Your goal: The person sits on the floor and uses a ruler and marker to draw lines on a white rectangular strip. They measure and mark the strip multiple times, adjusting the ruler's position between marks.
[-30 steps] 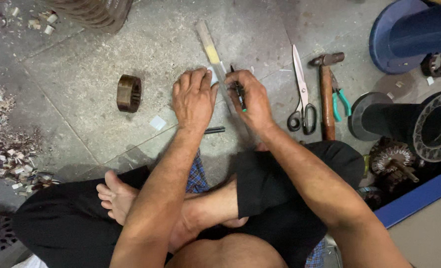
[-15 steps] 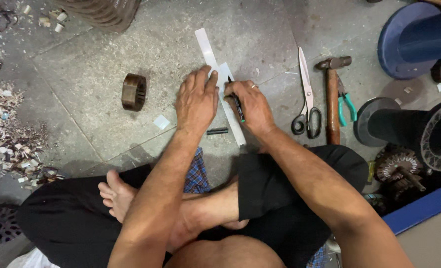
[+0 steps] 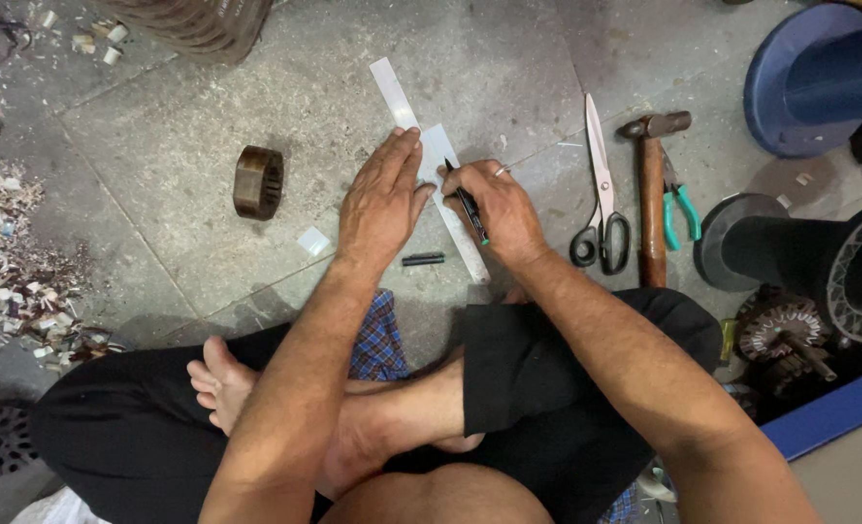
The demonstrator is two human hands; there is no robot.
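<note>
White strips (image 3: 455, 218) of thin sheet lie on the concrete floor (image 3: 208, 155) in front of our crossed legs, and we work on them there. Our left hand (image 3: 380, 199) lies flat with fingers spread, pressing the strips down so they cannot slide under the tip. Our right hand (image 3: 497, 209) is closed around a black marker pen (image 3: 468, 209), tip down on the strip just beside the left fingertips, where the sheet is held firmest. The pen's black cap (image 3: 423, 259) lies on the floor near the strip's lower end. A round dark metal core (image 3: 258, 181) stands well apart to the left. Long scissors (image 3: 601, 194), a hammer (image 3: 652, 189) and green-handled pliers (image 3: 681, 204) lie side by side to the right, within reach of the right hand.
</note>
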